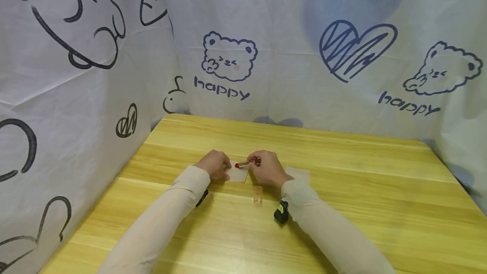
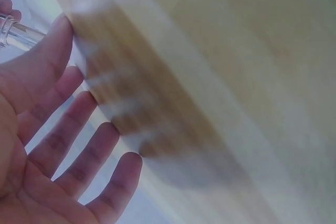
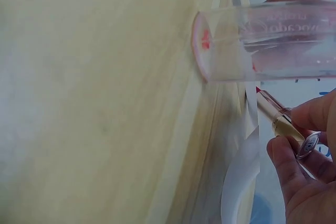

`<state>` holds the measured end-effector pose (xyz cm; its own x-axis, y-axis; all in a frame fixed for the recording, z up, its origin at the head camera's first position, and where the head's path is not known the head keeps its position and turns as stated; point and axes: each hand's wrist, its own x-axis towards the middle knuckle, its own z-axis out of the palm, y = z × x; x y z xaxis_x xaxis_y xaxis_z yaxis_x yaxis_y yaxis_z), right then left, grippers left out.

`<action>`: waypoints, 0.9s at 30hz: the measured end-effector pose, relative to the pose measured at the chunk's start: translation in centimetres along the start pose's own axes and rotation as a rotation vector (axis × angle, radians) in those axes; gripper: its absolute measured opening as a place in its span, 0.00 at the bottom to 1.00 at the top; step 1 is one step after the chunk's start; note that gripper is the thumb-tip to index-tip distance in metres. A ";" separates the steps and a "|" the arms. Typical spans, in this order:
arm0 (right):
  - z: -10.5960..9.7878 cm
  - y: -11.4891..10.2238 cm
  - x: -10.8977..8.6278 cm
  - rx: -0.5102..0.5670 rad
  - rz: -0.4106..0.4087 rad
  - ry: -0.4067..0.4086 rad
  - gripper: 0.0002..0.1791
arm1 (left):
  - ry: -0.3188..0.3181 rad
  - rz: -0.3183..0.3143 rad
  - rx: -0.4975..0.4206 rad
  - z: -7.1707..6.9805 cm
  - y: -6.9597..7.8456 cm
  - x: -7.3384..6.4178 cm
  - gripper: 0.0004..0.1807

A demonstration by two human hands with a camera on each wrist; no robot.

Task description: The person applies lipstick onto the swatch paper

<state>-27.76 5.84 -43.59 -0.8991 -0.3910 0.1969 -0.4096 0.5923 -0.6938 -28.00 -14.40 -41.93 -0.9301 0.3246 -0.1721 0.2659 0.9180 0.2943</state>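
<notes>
My right hand point(image 1: 266, 167) pinches a lipstick point(image 1: 243, 163) between thumb and fingers, its red tip pointing left over a small white sheet of paper point(image 1: 239, 176). In the right wrist view the lipstick's gold tube point(image 3: 286, 127) and clear base show between the fingertips. At the paper's left side is my left hand point(image 1: 216, 165); in the left wrist view its fingers point(image 2: 63, 142) are spread and fairly straight, fingertips right at the surface. A clear lipstick cap point(image 1: 257, 195) stands upright on the table in front of the hands, with lettering and a little red inside.
Another white sheet of paper point(image 1: 302, 174) lies just right of my right hand, partly behind the wrist. The wooden table point(image 1: 361, 172) reaches back to a white cloth wall point(image 1: 281, 75) with blue drawings. A second cloth wall point(image 1: 91, 92) stands along the left edge.
</notes>
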 end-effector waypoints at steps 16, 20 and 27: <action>-0.3 -0.3 -0.4 -0.029 -0.055 -0.024 0.08 | 0.026 0.019 -0.004 0.1 0.1 -0.2 0.17; -0.4 -0.4 -0.6 -0.039 -0.067 -0.030 0.08 | 0.029 0.022 0.003 0.2 0.0 -0.1 0.17; -0.6 -0.6 -0.8 -0.053 -0.071 -0.058 0.09 | 0.028 0.028 0.019 0.1 0.1 -0.2 0.17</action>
<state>-26.85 6.20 -42.91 -0.8579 -0.4721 0.2028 -0.4806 0.5980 -0.6414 -27.74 -14.31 -41.96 -0.9288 0.3440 -0.1380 0.2964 0.9129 0.2808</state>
